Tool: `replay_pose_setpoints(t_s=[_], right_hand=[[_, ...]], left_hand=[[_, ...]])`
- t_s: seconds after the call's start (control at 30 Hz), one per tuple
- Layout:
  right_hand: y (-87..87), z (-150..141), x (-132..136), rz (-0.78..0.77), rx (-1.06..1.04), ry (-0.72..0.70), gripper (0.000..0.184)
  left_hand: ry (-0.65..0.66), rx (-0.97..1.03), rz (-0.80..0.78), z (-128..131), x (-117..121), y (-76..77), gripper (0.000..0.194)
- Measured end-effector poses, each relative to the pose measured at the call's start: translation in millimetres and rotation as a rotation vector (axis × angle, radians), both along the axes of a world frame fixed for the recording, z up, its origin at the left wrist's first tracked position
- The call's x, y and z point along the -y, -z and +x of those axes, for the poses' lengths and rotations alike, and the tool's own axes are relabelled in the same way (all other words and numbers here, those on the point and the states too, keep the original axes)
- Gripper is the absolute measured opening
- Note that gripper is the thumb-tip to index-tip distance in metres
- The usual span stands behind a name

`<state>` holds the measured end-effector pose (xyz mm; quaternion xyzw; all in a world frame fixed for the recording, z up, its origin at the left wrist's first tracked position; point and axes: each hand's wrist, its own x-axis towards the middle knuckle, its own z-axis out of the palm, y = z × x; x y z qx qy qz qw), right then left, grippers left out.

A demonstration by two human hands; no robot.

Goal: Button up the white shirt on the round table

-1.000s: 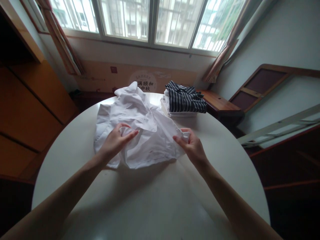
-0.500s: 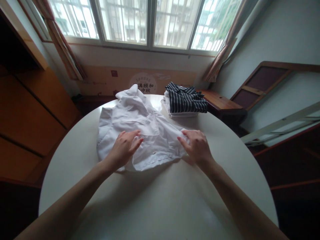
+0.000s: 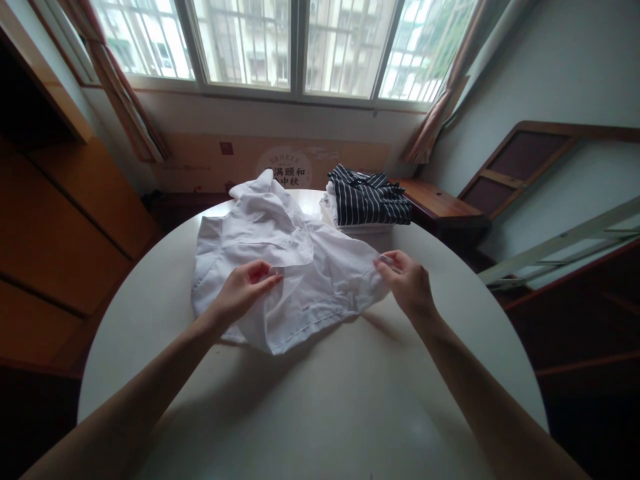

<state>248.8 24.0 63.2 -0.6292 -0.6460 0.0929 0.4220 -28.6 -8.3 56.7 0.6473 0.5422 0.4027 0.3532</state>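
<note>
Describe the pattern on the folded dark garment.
The folded garment is black with white stripes, seen best in the head view.

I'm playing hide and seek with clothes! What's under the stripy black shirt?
Under the striped shirt you can see the edges of some folded white clothes. The shirt covers the rest, so I can't tell how many there are.

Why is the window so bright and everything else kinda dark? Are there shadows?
In the head view, the window glows pale with daylight, so the room looks dim; a soft shadow lies on the table, just nearer than the white shirt, and the table's far edge shines.
</note>
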Motion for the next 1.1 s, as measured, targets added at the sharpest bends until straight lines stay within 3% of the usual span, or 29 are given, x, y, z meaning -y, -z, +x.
replay_pose_setpoints(t_s=[0.13, 0.23, 0.27, 0.4, 0.53, 0.73, 0.93, 1.1], right_hand=[[0.9, -34.4, 30.1, 0.151, -0.025, -0.215, 0.016], [18.6, -60.7, 51.5, 0.024, 0.218, -0.659, 0.014], [25.7, -67.2, 56.0, -0.020, 0.302, -0.735, 0.014], [43.6, -78.5, 61.2, -0.105, 0.440, -0.628, 0.013], [42.2, -76.8, 59.9, -0.131, 0.460, -0.535, 0.012], [40.3, -75.6, 58.7, -0.107, 0.308, -0.545, 0.004], [46.0, -74.7, 56.9, -0.116, 0.263, -0.583, 0.024], [47.5, -74.8, 58.4, -0.092, 0.324, -0.591, 0.027]], left_hand=[[0.047, 0.015, 0.024, 11.4, 6.8, 1.2, 0.022], [0.144, -0.051, 0.019, 20.6, 10.8, 12.4, 0.021], [0.172, -0.072, 0.012, 22.9, 11.3, 16.9, 0.020], [0.235, -0.096, -0.012, 26.6, 10.7, 28.9, 0.018], [0.234, -0.098, -0.005, 25.1, 8.9, 29.5, 0.019], [0.243, -0.102, -0.033, 24.3, 7.1, 29.1, 0.021], [0.245, -0.070, -0.038, 24.1, 6.5, 27.0, 0.021], [0.197, -0.017, -0.066, 23.3, 6.4, 23.5, 0.024]])
